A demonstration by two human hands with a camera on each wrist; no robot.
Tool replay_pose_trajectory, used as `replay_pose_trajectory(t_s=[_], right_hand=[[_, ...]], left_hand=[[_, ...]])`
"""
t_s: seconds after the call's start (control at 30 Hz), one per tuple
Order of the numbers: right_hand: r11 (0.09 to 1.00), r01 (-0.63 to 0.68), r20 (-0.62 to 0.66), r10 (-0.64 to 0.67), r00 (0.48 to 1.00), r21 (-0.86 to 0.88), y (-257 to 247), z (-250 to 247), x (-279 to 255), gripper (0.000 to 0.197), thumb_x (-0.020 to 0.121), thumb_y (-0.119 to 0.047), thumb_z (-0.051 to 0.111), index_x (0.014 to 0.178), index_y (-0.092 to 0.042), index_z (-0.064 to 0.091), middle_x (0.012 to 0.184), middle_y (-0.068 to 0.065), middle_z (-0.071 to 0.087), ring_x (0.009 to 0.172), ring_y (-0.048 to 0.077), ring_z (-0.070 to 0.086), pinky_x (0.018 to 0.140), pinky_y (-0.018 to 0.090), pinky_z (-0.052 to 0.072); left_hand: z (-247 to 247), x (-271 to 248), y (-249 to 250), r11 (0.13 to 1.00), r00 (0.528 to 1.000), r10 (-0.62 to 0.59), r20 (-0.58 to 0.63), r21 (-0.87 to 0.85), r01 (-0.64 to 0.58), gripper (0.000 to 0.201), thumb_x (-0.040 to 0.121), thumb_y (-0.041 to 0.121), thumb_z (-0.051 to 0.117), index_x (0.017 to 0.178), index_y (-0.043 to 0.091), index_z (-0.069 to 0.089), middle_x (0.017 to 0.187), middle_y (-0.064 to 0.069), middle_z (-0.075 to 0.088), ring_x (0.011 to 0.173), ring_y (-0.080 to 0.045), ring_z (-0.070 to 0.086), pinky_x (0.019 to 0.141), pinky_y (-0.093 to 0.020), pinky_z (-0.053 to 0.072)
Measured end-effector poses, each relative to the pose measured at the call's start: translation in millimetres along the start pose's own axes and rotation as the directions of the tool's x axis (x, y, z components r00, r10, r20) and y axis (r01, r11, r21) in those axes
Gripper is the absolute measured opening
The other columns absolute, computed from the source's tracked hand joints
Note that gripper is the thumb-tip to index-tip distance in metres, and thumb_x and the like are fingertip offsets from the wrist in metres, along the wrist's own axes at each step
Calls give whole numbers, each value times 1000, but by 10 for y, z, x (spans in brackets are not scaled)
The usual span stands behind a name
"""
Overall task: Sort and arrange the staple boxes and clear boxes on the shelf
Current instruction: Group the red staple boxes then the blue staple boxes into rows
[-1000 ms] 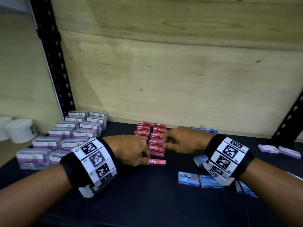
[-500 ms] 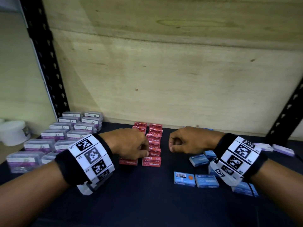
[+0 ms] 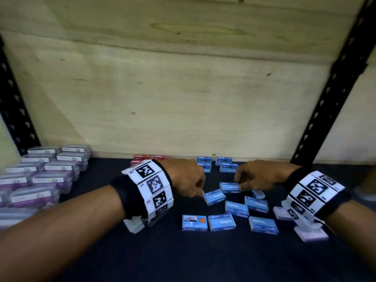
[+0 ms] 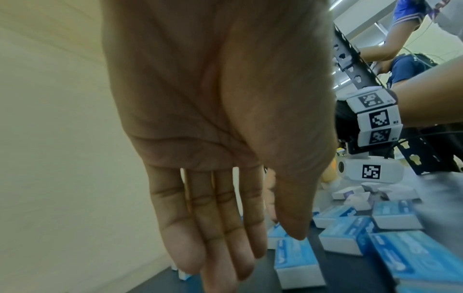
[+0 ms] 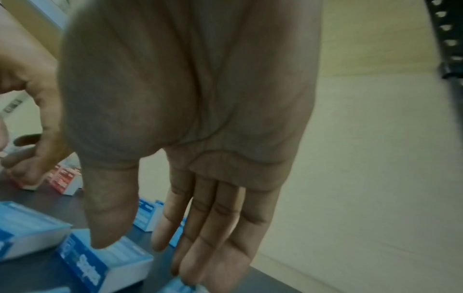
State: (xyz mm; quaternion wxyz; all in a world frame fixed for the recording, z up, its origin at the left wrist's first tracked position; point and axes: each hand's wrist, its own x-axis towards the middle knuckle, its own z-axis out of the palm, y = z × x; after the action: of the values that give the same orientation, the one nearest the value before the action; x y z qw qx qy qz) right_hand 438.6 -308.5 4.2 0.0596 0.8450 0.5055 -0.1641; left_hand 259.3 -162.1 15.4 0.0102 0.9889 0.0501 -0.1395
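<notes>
Loose blue staple boxes [image 3: 237,208] lie scattered on the dark shelf [image 3: 203,259]; a few more [image 3: 223,161] stand in rows at the back. My left hand [image 3: 189,180] reaches over a tilted blue box [image 3: 214,197], fingertips at its left end. My right hand [image 3: 254,176] touches another blue box [image 3: 230,187]. In the wrist views the left hand [image 4: 225,218] and right hand [image 5: 200,218] show straight fingers, holding nothing, above blue boxes [image 4: 295,261] [image 5: 100,263]. Red staple boxes [image 3: 140,157] are mostly hidden behind my left wrist. Clear boxes [image 3: 57,176] stand in rows at left.
Pale lilac boxes [image 3: 281,212] lie at the right, partly under my right wristband. A plywood panel [image 3: 183,98] closes the back. Black slotted uprights [image 3: 335,88] stand at both sides. The shelf's front strip is bare dark surface.
Both hands have moved right, away from the red boxes to the scattered blue ones. The left hand has let go of the red box and both hands have uncurled.
</notes>
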Motion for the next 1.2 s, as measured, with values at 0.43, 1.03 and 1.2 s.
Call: replay_pose_trajectory(t_s=[0.43, 1.03, 1.2], right_hand=[[999, 32, 66, -32, 997, 3, 40, 37, 141, 46, 87, -48, 69, 128, -29, 62, 112, -13, 64, 103, 11, 60, 96, 32, 48], [998, -53, -83, 50, 995, -41, 174, -5, 335, 22, 88, -36, 71, 99, -27, 53, 97, -7, 57, 90, 17, 54, 74, 29, 39], [996, -54, -78, 49, 996, -64, 173, -37, 378, 24, 87, -38, 71, 102, -28, 54, 97, -7, 57, 91, 17, 56, 77, 29, 42]], left_hand=[[-3, 396, 188, 998, 985, -54, 163, -24, 59, 42, 87, 43, 68, 117, 14, 64, 113, -1, 65, 99, -21, 62, 87, -34, 52], [-42, 657, -86, 967, 972, -236, 15, 104, 233, 23, 89, 31, 67, 98, 11, 60, 89, -3, 57, 83, -23, 58, 67, -32, 44], [-10, 683, -117, 959, 973, -231, 10, 172, 226, 21, 94, 27, 60, 79, 14, 53, 72, 1, 45, 70, -16, 48, 58, -26, 38]])
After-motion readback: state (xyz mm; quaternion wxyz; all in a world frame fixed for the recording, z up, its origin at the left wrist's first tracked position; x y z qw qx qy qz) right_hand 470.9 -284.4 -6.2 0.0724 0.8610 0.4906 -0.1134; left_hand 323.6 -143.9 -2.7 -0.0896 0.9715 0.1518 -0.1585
